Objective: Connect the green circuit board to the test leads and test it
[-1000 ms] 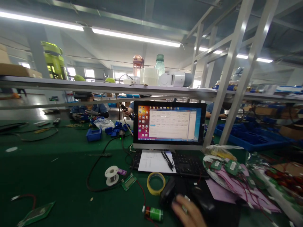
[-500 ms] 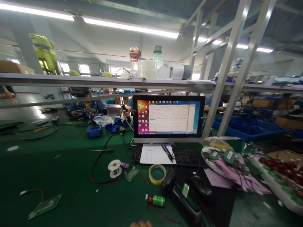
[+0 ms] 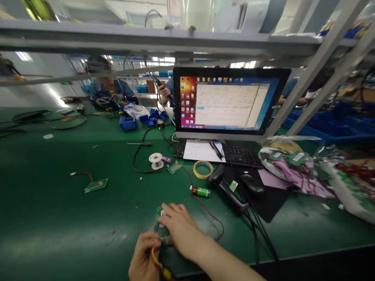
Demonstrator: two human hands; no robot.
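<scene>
Coming fully into view within half a second, the left hand (image 3: 145, 253) curls by coloured wires (image 3: 154, 258) and the right hand (image 3: 182, 231) overlaps a green circuit board (image 3: 161, 230) on the desk (image 3: 67, 230), near side, grips unclear; work apparently centres there.

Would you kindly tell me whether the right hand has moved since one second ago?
Yes, leftward: judged against the yellow tape roll, the right hand was to its right and is now to its left, at a green circuit board.
</scene>
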